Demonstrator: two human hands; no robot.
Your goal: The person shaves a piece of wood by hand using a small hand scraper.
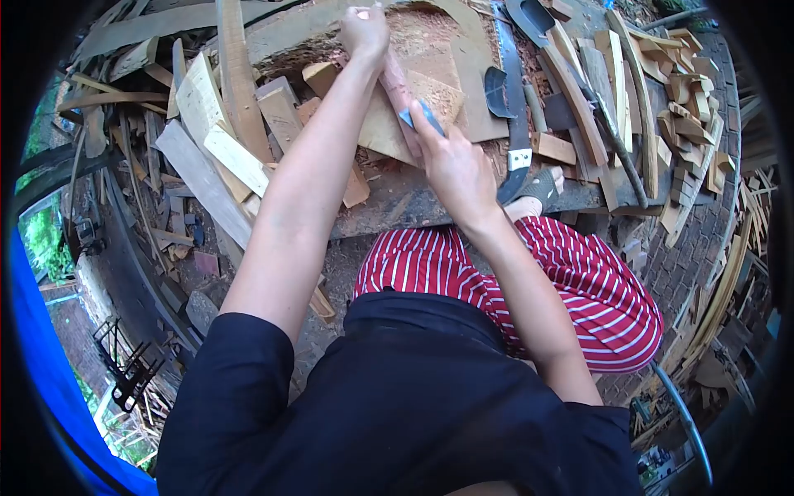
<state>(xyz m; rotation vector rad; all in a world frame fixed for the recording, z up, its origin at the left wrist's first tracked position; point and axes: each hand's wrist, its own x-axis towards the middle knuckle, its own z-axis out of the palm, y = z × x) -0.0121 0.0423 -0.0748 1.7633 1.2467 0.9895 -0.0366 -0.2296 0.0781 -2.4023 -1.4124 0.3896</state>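
Head view first: my left hand point(365, 31) is closed round the far end of a reddish wooden piece point(397, 87) that slants across a flat board point(430, 99) on the bench point(397, 207). My right hand point(455, 165) pinches a small blue-grey abrasive block point(422, 116) against the piece's near part, grip tight on it. I judge this a smoothing step; the next stroke calls for steady pressure along the grain with the far end held firm. A long blade point(514, 107) lies just right, offcuts point(686, 91) beyond.
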